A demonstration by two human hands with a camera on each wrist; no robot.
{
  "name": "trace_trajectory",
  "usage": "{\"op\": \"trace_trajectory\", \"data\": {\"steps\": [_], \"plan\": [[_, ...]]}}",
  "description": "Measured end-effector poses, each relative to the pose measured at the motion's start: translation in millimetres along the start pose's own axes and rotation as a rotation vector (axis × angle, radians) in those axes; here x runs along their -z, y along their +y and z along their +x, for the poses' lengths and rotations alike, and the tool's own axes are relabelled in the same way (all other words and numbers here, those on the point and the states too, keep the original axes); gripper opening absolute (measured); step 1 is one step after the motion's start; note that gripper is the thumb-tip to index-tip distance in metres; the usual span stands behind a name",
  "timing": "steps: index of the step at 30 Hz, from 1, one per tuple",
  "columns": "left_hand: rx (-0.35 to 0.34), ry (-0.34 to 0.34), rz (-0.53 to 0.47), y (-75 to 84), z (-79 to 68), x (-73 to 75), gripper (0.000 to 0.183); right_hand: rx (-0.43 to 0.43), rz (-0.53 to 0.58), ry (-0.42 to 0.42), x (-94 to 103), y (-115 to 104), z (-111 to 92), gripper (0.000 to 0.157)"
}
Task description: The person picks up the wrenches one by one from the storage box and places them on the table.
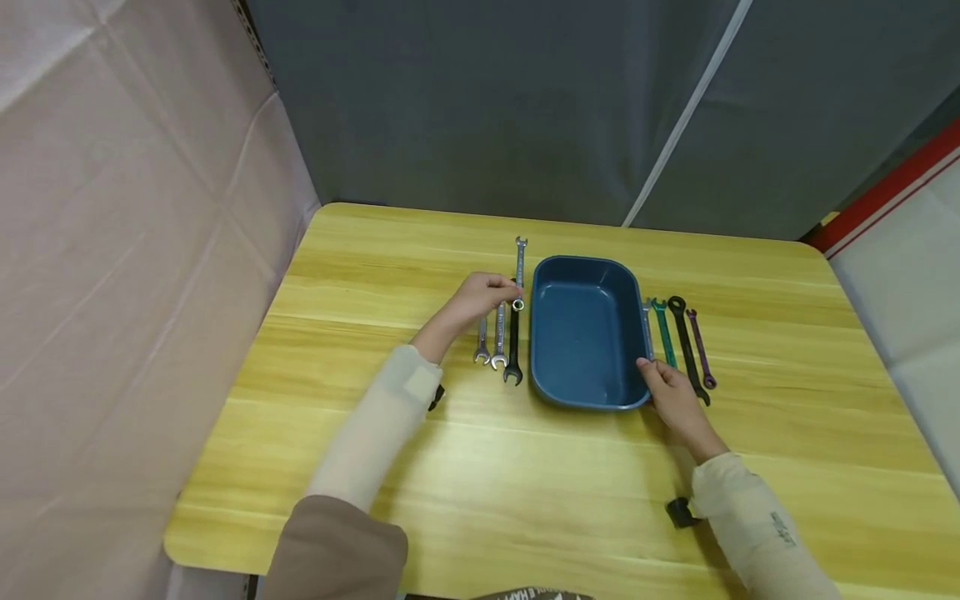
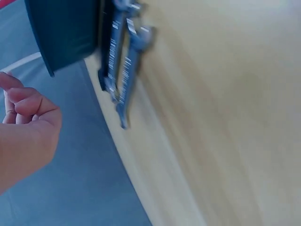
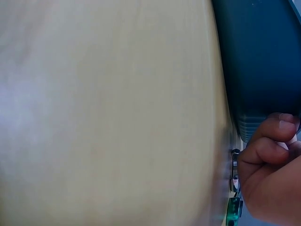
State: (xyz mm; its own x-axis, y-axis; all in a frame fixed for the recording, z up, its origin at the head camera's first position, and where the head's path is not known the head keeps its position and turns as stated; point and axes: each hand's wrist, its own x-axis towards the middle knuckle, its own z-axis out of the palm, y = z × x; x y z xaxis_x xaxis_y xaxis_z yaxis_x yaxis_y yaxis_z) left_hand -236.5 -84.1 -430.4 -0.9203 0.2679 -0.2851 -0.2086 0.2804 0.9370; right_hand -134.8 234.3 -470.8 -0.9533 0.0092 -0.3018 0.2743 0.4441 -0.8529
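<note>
In the head view my left hand (image 1: 480, 298) pinches a silver combination wrench (image 1: 521, 262) near its ring end, to the left of the blue plastic bin (image 1: 585, 333). The wrench's open end points to the back of the table. My right hand (image 1: 675, 402) grips the bin's rim at its near right corner. The inside of the bin shows no objects. In the left wrist view my left hand (image 2: 35, 113) is at the left edge, and the wrench it holds is not discernible. The right wrist view shows my right hand (image 3: 273, 165) against the bin's corner (image 3: 263, 61).
Left of the bin lie two silver wrenches (image 1: 500, 337) and a black wrench (image 1: 513, 346). On its right lie a silver wrench (image 1: 648, 321), a green one (image 1: 664, 333), a black one (image 1: 688, 346) and a purple one (image 1: 701, 350). A grey curtain (image 1: 480, 108) hangs behind the wooden table (image 1: 487, 492).
</note>
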Motion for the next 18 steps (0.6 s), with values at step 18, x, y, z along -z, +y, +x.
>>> {"op": "trace_trajectory", "data": {"steps": [18], "plan": [[0.149,0.006,0.068,-42.2,-22.2,42.8,0.029,-0.009,-0.085,0.0,1.0,0.9,0.0,0.052]]}}
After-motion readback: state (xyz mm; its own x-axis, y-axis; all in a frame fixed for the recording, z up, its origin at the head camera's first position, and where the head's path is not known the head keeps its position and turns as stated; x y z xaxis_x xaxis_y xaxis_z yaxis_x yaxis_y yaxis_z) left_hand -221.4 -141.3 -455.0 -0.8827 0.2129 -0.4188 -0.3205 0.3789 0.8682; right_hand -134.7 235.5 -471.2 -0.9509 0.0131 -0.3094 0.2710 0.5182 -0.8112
